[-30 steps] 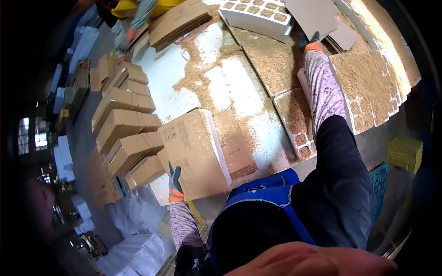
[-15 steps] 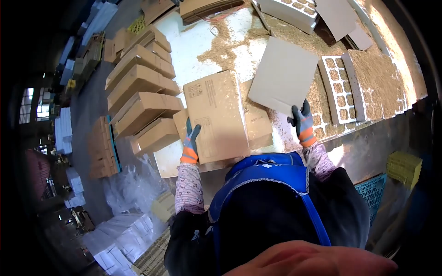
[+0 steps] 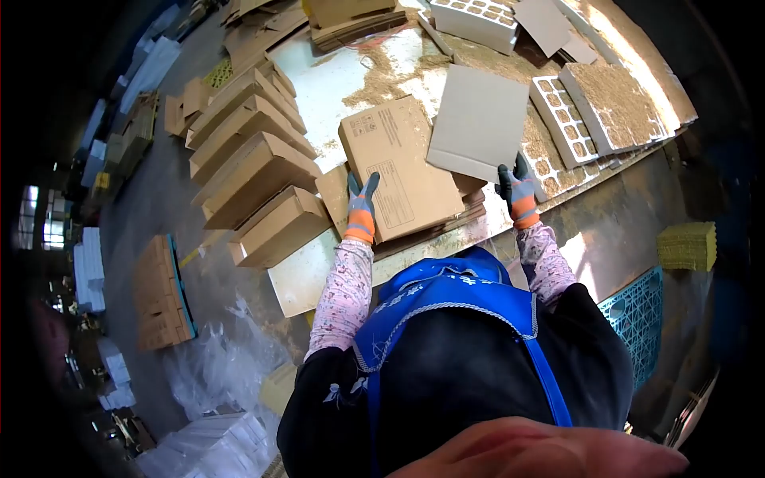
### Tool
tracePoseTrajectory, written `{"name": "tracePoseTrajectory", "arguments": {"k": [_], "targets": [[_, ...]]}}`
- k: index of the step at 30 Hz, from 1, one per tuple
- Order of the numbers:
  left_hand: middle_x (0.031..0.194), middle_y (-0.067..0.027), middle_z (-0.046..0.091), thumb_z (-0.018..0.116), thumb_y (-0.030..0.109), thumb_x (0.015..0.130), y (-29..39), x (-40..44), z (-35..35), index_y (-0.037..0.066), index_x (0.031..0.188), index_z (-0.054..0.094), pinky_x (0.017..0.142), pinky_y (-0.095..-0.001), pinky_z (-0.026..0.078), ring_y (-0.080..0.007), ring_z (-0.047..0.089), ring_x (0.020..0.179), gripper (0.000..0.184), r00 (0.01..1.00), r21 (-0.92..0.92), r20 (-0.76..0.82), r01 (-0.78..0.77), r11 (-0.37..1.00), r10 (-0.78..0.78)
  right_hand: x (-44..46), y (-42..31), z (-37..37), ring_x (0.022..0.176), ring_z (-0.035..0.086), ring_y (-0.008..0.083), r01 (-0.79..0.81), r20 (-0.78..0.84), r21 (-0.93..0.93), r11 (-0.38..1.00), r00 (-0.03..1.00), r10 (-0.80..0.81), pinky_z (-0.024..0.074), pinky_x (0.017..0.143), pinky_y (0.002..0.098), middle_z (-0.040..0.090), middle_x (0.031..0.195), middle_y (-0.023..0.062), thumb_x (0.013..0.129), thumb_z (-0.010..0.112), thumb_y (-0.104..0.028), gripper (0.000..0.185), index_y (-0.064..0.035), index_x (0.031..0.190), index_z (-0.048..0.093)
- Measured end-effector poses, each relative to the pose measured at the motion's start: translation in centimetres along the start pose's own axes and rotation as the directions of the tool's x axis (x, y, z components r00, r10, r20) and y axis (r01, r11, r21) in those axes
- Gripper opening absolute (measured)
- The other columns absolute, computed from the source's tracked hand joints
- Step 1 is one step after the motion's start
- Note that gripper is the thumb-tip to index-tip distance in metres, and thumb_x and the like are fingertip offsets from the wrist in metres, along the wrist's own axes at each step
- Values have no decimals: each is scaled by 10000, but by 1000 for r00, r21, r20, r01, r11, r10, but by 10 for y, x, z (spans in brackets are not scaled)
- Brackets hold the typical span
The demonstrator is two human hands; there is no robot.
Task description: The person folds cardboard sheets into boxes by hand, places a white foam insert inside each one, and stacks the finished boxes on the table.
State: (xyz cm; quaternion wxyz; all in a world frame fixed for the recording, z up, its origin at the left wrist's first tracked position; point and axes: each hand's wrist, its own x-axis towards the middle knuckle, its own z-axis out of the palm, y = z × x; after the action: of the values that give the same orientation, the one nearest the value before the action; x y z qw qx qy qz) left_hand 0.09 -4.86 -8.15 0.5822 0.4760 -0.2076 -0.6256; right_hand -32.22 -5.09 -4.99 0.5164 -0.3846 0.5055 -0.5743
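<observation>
My left hand (image 3: 362, 203), in a grey and orange glove, has its thumb and fingers apart at the lower left edge of a printed brown carton (image 3: 398, 167). The carton lies tilted on a stack of flat cardboard at the table's near edge. My right hand (image 3: 518, 191) is closed on the lower right corner of a plain grey cardboard sheet (image 3: 480, 119). That sheet's left edge meets the carton's right side.
Several open brown boxes (image 3: 263, 167) stand in a row on the left. White cell trays (image 3: 564, 123) with brown granules lie on the right, beside a granule-covered block (image 3: 617, 103). A blue plastic pallet (image 3: 637, 319) leans below the table's right side.
My right hand has come back from the far right stack with the grey sheet, now beside the carton. The carton has turned and its near end is raised. The co-worker has left view.
</observation>
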Motion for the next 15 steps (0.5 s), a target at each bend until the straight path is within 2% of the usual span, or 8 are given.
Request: {"name": "tracePoseTrajectory", "arguments": {"k": [1,3,4,5,7,9,11,15], "targets": [[1263,-110,476,715,218,774,1,-1,1,57,1428,204,839,-329,480,-222,522,1083,845,1000,32,-26,-13,999,14,-5,-1,1,545,503,77,3,-3,-4,1000,1000,-3,391,451,201,612,894,17,892,558,-179,427,-68,1286,432],[1290,-113,456,729,229,762,2,-2,4,48,1433,195,877,-326,451,-224,492,1121,876,998,58,-66,-18,998,22,-5,-1,2,573,524,82,-41,-124,-4,999,991,40,404,460,207,616,913,20,887,559,-166,431,-71,1289,437],[1301,-115,447,734,234,756,0,-1,3,42,1435,190,899,-322,432,-224,477,1136,891,997,80,-70,-39,996,45,2,12,-9,602,534,83,3,-144,91,996,989,10,415,471,209,617,929,21,888,559,-168,440,-75,1298,431],[1313,-117,438,739,240,750,0,-2,2,37,1436,184,920,-317,413,-223,462,1152,905,995,99,-77,-58,993,66,2,6,-12,626,541,84,3,-197,90,996,980,15,421,483,210,616,944,22,891,556,-175,446,-76,1305,425],[1322,-115,432,743,243,744,-1,-3,1,29,1436,184,946,-307,385,-218,445,1166,914,995,90,-81,-54,994,61,2,1,-16,619,532,83,-13,-170,-28,1000,985,8,414,483,207,611,942,23,895,552,-186,440,-72,1301,428],[1313,-115,439,746,245,739,5,-8,5,34,1438,179,922,-309,407,-221,459,1150,923,998,84,-46,-49,995,53,1,0,-16,596,505,74,24,-42,-125,992,999,-30,405,482,206,608,936,23,897,549,-199,422,-75,1286,442],[1303,-116,447,748,235,737,7,-11,8,46,1442,170,905,-314,422,-227,473,1137,932,997,50,-62,-44,998,47,6,4,-15,564,474,68,33,2,-100,994,999,-33,395,474,204,607,924,22,900,545,-204,404,-78,1272,454],[1253,-121,485,752,189,732,9,-15,14,88,1452,145,828,-335,482,-246,536,1064,947,998,-55,-60,-23,998,20,18,18,-16,535,460,74,-25,-120,14,1000,992,27,402,474,204,610,907,24,901,544,-196,410,-84,1282,446]]}}
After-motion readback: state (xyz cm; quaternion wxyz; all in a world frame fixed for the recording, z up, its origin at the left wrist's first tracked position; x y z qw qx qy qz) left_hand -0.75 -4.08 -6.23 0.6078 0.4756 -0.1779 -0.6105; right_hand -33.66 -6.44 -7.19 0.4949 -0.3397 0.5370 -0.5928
